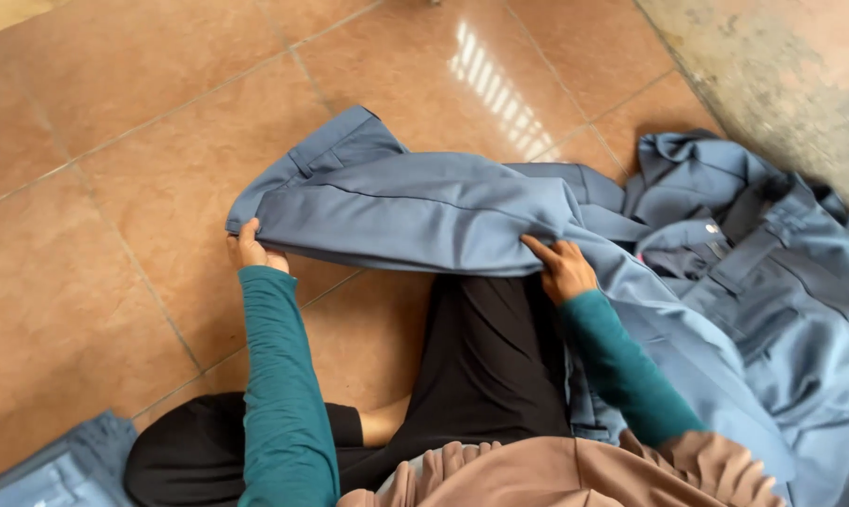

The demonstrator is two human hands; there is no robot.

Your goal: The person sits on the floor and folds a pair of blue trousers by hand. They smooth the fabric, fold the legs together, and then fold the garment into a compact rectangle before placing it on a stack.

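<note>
Two hands (405, 258) on trousers (415, 211) (one pair)

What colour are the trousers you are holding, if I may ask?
Grey-blue trousers, clearest in the head view.

The trousers (415, 211) were plain slate blue with darker seam lines, like the pile (762, 272). The sleeves (283, 394) were teal, the leg cloth (485, 366) black. The floor tiles (114, 122) were glossy terracotta with grey grout.

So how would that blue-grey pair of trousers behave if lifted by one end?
The trousers would likely droop: they already sag between the left hand and right hand. They look light, pinched by the fingertips. They are unlikely to slide far on the tile floor.
</note>
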